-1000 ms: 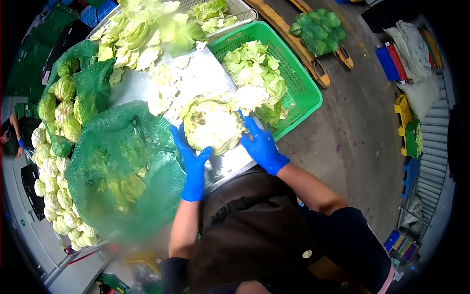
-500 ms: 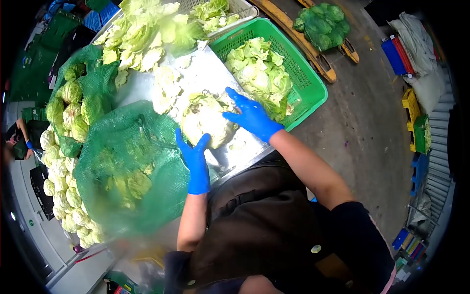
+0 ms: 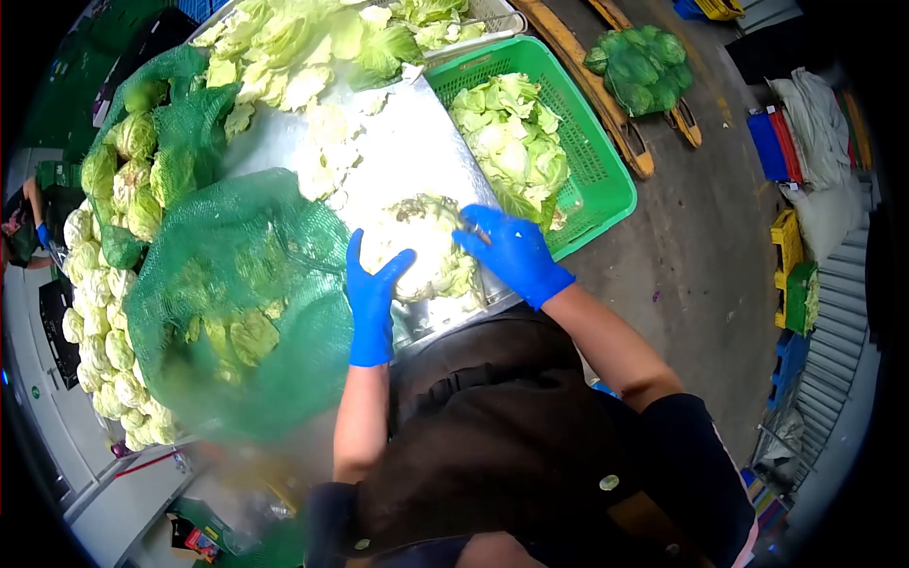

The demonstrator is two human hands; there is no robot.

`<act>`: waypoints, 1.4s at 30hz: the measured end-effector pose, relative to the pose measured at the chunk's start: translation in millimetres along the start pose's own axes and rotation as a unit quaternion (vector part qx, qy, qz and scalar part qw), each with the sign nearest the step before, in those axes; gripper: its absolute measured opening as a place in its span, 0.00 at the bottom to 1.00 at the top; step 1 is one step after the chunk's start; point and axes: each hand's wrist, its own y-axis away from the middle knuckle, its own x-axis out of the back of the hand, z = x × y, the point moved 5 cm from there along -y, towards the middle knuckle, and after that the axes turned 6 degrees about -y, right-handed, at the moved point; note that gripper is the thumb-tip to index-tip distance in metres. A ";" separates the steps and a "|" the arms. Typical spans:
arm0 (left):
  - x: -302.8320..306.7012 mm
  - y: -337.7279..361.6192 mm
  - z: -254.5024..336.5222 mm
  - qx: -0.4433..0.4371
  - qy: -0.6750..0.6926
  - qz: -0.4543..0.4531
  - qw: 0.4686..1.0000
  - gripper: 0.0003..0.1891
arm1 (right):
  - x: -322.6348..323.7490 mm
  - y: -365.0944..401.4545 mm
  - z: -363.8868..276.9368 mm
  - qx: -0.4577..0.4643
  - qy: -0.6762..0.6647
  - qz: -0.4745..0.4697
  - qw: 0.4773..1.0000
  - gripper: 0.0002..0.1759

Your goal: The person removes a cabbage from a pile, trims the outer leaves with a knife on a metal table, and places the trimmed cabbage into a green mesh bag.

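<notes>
A pale, whitish-green cabbage head (image 3: 421, 248) with browned, ragged leaves at its top rests on the metal table (image 3: 417, 142) near its front edge. My left hand (image 3: 374, 298), in a blue glove, is at the cabbage's lower left side, thumb and fingers spread. On the right side, my right hand (image 3: 516, 254), also blue-gloved, has its fingertips at the cabbage's edge with fingers curved and apart. Loose leaf pieces (image 3: 331, 151) lie behind the cabbage. A green net bag (image 3: 246, 312) with cabbages inside is left of my left hand.
A green crate (image 3: 601, 204) of leaves stands at the right. Trimmed leaves (image 3: 284, 47) pile up at the back. Stacked cabbages (image 3: 99, 322) and another netted bag (image 3: 175, 142) are left. A pallet truck (image 3: 592, 85) stands beyond the crate. A co-worker's arm (image 3: 36, 204) shows far left.
The cabbage and both hands sit slightly further right in view, and my right hand has moved lower beside the cabbage. The camera view has shifted a little.
</notes>
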 end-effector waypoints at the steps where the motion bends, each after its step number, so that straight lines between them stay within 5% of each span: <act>1: -0.2 -0.5 -3.0 0.007 0.009 0.002 1.000 0.45 | 1.8 -3.9 -3.2 0.036 0.019 0.047 0.998 0.33; 2: 0.2 -4.8 -4.2 0.010 0.017 0.003 1.000 0.44 | 3.9 -7.7 -8.5 0.073 0.037 0.097 0.992 0.34; 3: 1.4 -9.7 -4.4 0.012 0.023 0.003 1.000 0.43 | 4.2 -11.4 -19.3 -0.026 0.025 -0.016 0.999 0.38; 6: 6.3 -17.1 -4.8 0.008 0.027 -0.015 1.000 0.42 | -37.3 -18.1 -8.0 0.130 0.101 0.006 0.986 0.38; 9: 3.3 -13.6 0.8 0.032 0.015 -0.024 0.999 0.42 | -40.3 -60.4 16.5 -0.024 -0.200 -0.144 0.969 0.29; 10: 5.5 -13.3 -5.3 -0.004 -0.041 -0.012 0.999 0.43 | -22.3 -74.6 12.3 -0.098 0.012 -0.196 0.976 0.29; 11: 5.7 -10.5 -7.6 -0.024 -0.051 -0.018 0.998 0.43 | -41.5 -88.2 46.7 -0.046 0.025 -0.156 0.986 0.29; 14: 7.7 -3.1 -8.0 -0.020 -0.007 -0.046 0.999 0.44 | -29.9 -67.9 17.4 -0.017 -0.048 -0.016 0.999 0.27; 16: 12.5 -8.0 -2.4 -0.012 0.051 -0.099 0.994 0.44 | -36.0 -78.3 40.1 -0.033 -0.057 -0.039 0.997 0.22; 19: 12.2 -17.1 9.4 0.005 -0.049 -0.116 0.992 0.44 | -36.8 -74.1 54.3 -0.082 -0.051 -0.057 0.994 0.21; 22: 13.5 -42.3 13.6 0.001 -0.081 -0.158 0.984 0.48 | -3.5 -44.5 16.8 -0.039 -0.060 0.079 0.994 0.21; 23: 15.8 -47.7 15.0 -0.005 -0.087 -0.161 0.983 0.48 | 5.2 -34.8 1.1 0.053 -0.070 0.156 0.984 0.27; 28: 10.5 -33.3 34.3 -0.040 -0.058 -0.118 0.990 0.53 | -16.6 -30.4 -27.6 0.103 -0.048 -0.056 0.992 0.39; 30: 20.8 -20.9 24.9 -0.152 -0.157 0.039 0.975 0.55 | -18.6 -40.6 -21.9 0.092 -0.020 -0.088 0.992 0.40; 36: -2.8 -12.0 33.7 -0.131 -0.123 -0.029 0.983 0.59 | -26.6 -25.0 -26.5 0.164 0.107 -0.028 0.980 0.38; 42: 11.9 -39.7 28.3 -0.092 -0.188 -0.036 0.977 0.52 | -27.0 -23.6 -27.7 0.199 0.187 -0.018 0.962 0.35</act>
